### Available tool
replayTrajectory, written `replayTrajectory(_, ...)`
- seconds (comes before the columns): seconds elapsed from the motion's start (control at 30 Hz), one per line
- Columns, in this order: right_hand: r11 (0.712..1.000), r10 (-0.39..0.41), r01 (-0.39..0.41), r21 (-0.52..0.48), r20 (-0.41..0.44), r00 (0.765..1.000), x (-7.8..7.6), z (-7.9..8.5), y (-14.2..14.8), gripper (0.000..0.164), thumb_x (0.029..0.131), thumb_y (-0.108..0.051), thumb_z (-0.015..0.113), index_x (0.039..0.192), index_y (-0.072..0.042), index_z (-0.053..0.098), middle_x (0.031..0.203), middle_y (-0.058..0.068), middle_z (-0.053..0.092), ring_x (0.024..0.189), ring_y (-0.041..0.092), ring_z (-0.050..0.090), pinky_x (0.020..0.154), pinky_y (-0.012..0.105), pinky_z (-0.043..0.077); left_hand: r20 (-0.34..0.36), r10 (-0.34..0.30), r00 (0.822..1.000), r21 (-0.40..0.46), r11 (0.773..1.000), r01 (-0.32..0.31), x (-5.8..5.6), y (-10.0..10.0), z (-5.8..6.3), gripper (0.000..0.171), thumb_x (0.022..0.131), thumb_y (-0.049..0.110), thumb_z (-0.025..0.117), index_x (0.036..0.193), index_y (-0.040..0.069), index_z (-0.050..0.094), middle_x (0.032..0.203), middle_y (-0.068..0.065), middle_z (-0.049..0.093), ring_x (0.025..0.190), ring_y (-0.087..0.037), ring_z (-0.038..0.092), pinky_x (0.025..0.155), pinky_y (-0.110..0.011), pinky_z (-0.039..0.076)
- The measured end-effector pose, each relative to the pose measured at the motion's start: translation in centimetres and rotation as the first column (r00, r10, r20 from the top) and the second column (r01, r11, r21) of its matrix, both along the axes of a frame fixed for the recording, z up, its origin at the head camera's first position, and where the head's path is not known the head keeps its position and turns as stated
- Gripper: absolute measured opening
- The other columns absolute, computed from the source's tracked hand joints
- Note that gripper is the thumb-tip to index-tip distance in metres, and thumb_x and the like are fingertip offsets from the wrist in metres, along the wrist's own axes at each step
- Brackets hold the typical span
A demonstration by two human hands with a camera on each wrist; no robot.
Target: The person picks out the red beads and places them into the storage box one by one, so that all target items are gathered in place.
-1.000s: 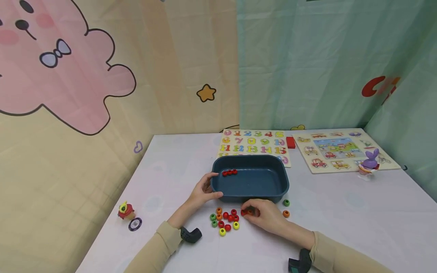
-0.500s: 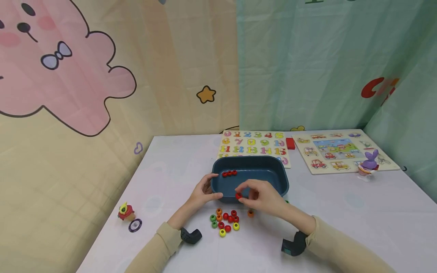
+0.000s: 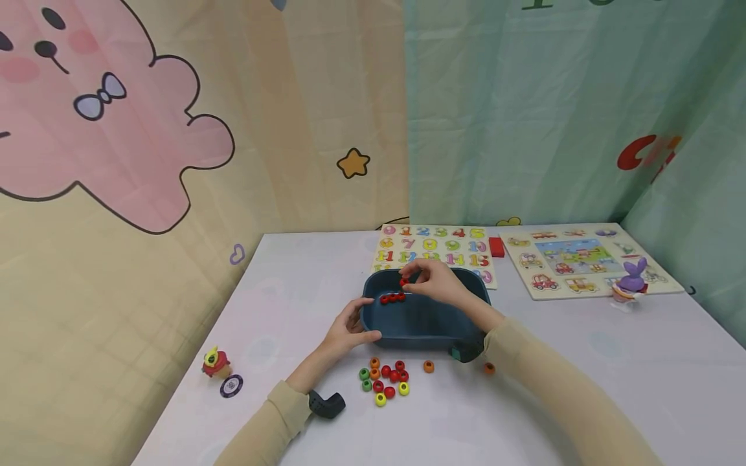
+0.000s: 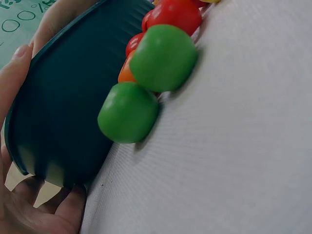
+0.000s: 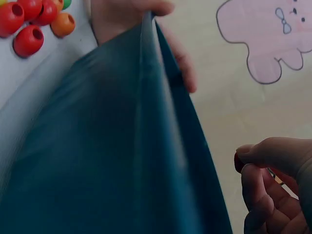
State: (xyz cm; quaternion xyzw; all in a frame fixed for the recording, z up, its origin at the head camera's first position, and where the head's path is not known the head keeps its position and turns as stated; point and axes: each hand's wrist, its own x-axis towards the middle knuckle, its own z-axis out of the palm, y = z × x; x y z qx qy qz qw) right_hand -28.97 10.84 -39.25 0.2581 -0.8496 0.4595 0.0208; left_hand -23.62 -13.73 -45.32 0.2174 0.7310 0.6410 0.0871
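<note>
My left hand (image 3: 344, 331) grips the left end of a dark blue plastic tray (image 3: 431, 327), thumb at the near side and fingers around the end wall. Inside, toward the left, three red beads (image 3: 392, 298) sit in a short row. Over the tray's far left part, just beyond that row, my right hand (image 3: 436, 283) pinches another red bead (image 3: 404, 283) between thumb and forefinger. The right wrist view shows this dark red bead (image 5: 239, 163) mostly covered by the fingertips. On the table in front of the tray lie loose red beads (image 3: 386, 371), green beads (image 4: 127, 113), yellow beads (image 3: 381, 400) and orange beads (image 3: 429, 366).
Behind the tray lies a number puzzle board (image 3: 434, 243), partly covered by it. A red block (image 3: 497, 246) and a vehicle puzzle board (image 3: 583, 259) are farther right, with a purple rabbit figure (image 3: 632, 279). A small toy (image 3: 217, 363) and round chip (image 3: 231, 386) lie at left.
The right hand has lifted a red bead from beside the orange one on the table and carried it forward over the tray's far side. The left hand has kept its hold.
</note>
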Motion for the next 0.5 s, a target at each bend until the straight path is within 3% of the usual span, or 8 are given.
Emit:
replayTrajectory(0.2, 0.996, -0.056, 0.053, 0.076, 0.038, 0.998, -1.5, -1.5, -0.1, 0.026, 0.075, -0.014, 0.071, 0.099, -0.009, 0.064, 0.091, 0.002, 0.06, 0.059, 0.017, 0.051, 0.055, 0.027, 0.046, 0.002, -0.012, 1.0, 0.004, 1.0, 0.012, 0.5, 0.2, 0.9, 0.068, 0.076, 0.012, 0.07, 0.133, 0.002, 0.032, 0.14, -0.017, 0.028, 0.125, -0.033, 0.031, 0.097, -0.04, 0.034)
replayTrajectory(0.5, 0.975, -0.06, 0.053, 0.214, 0.028, 0.998, -1.8, -2.9, -0.2, 0.024, 0.075, -0.012, 0.071, 0.097, -0.01, 0.064, 0.091, 0.001, 0.061, 0.063, 0.011, 0.053, 0.056, 0.025, 0.046, -0.005, 0.032, 0.999, -0.014, 0.999, -0.032, -0.4, 0.0, -0.8, 0.067, 0.075, 0.014, 0.072, 0.132, 0.011, 0.037, 0.139, -0.007, 0.033, 0.125, -0.025, 0.035, 0.097, -0.036, 0.035)
